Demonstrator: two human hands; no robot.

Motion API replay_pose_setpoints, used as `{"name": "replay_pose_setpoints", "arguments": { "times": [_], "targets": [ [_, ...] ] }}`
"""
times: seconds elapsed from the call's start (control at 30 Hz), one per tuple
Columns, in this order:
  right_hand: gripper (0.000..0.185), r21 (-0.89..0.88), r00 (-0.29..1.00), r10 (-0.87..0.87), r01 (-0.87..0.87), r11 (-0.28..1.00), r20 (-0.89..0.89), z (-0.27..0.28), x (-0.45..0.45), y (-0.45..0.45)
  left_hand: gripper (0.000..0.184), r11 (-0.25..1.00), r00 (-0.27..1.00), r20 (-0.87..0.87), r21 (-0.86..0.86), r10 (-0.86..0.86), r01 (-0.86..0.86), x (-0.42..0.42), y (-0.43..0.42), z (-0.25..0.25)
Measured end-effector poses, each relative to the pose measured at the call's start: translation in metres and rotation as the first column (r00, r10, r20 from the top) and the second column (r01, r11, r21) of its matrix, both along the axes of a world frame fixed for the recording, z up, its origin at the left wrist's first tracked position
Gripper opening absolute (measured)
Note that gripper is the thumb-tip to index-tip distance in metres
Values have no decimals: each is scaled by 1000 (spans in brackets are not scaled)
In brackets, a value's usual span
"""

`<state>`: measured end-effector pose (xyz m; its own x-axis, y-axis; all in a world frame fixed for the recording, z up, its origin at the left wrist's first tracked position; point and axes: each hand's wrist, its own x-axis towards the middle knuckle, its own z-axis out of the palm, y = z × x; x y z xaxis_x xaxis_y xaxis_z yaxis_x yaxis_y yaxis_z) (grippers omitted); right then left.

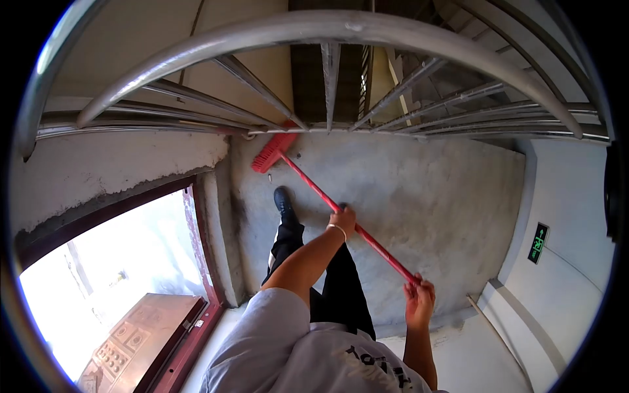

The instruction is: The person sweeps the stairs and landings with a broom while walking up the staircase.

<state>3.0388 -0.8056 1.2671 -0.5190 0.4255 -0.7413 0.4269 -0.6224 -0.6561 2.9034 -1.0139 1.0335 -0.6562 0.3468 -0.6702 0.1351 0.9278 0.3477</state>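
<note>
A red broom (317,190) slants across the view from upper left to lower right. Its bristle head (272,152) rests on the concrete floor by the base of the railing. My left hand (342,221), with a pale band at the wrist, is closed around the middle of the handle. Lower down, the fingers of my right hand (420,300) are closed on the handle's far end. A small light-coloured scrap (269,177) lies on the floor just below the bristles, near my left shoe (282,200).
A metal railing (331,85) curves across the front, with a stairwell beyond it. At left is a bright doorway with a dark red frame (211,281) and a panelled door (141,337). A green exit sign (538,243) hangs on the right wall, and a thin stick (495,331) leans below it.
</note>
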Motion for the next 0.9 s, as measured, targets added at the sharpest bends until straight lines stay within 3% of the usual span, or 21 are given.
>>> {"name": "replay_pose_setpoints", "arguments": {
  "times": [0.1,0.2,0.27,0.33,0.43,0.6,0.67,0.77,0.87,0.9],
  "targets": [
    [17,79,999,34,-35,996,15,50,35,9,25,978,979,-93,87,-181,189,37,14,30],
    [18,89,995,84,-79,993,-48,68,42,25,26,987,994,-63,129,-87,95,44,16,72],
    [19,81,988,114,-106,991,-102,61,28,27,28,999,999,-15,35,-31,31,40,10,64],
    [18,25,989,138,-137,990,-43,41,13,11,29,999,999,-8,10,44,-44,29,-2,38],
    [16,17,999,19,-18,1000,-46,44,6,-9,28,997,1000,-12,71,-21,22,14,-1,27],
    [17,86,992,-119,121,989,-32,75,66,17,25,972,983,2,155,-182,180,38,59,57],
    [16,197,996,-81,74,978,29,93,84,34,26,951,970,-94,196,-224,238,51,75,77],
    [16,148,998,-60,64,987,-28,97,80,46,26,962,978,-33,176,-206,209,52,75,96],
    [15,104,993,44,-32,994,-109,74,60,43,26,990,994,0,93,-107,107,41,65,70],
    [15,99,996,2,7,995,-89,63,51,39,26,989,993,1,93,-116,115,35,67,60]
  ]
}}
